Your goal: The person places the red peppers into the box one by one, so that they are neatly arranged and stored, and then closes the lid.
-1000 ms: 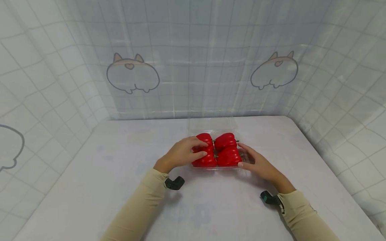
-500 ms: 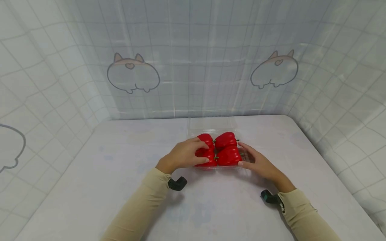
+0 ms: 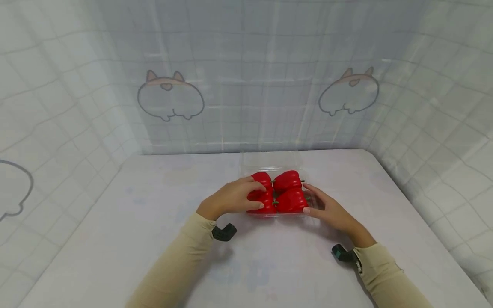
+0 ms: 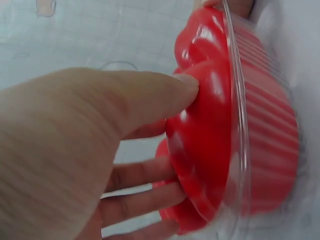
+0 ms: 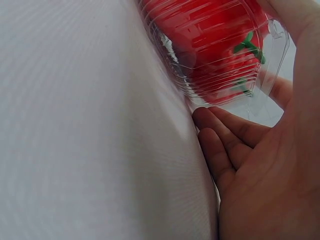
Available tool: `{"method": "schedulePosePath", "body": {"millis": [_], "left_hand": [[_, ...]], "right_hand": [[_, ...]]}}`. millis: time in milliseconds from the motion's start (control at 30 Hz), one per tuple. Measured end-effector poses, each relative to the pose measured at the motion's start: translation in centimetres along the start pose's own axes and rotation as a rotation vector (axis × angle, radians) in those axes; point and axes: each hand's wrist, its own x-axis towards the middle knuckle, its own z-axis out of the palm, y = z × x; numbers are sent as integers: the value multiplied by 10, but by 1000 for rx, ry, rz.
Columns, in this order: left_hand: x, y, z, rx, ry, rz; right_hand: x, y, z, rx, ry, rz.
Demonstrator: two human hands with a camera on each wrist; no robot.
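Several red bell peppers (image 3: 291, 200) with green stems sit in a clear plastic clamshell box (image 4: 270, 120), whose lid (image 3: 271, 160) lies open toward the back. My left hand (image 3: 233, 197) pinches the front-left bell pepper (image 4: 205, 125), thumb on its near side and fingers over the far side; the hand covers part of it in the head view. At the box's right end, my right hand (image 3: 332, 210) holds the box between the thumb at the front corner and fingers toward the back. Two fingertips touch its ribbed lower wall (image 5: 215, 82) in the right wrist view.
The box stands on a pale table (image 3: 161, 192) near its back edge. White grid-patterned curtains (image 3: 250, 85) with animal drawings hang behind and at both sides. A dark wrist camera (image 3: 224, 232) projects from each sleeve.
My left hand has shifted slightly right and down over the front-left bell pepper, then hardly moved. The right hand stays at the box. The head view has tilted a little.
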Motion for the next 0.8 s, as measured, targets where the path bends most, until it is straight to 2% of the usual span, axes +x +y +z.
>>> {"method": "schedulePosePath", "body": {"millis": [67,200,300,467,567,667,800], "left_hand": [[-1,-7,1,-61,14,11],[-2,-22,0,-248,79,37],[-2,-33,-1,-371,133,23],[2,-50,-2,-427,245,-23],[7,-60,-1,-434,335,-74],[14,-71,1,-446,406,-162],[23,-84,4,-509,433,-282]], "right_hand": [[1,-1,0,-2,0,5],[2,-2,0,-2,2,8],[2,-2,0,4,-1,3],[1,0,0,13,-8,-8],[1,0,0,8,-5,-3],[0,0,0,-2,-2,-2],[-1,1,1,0,-4,-10]]}}
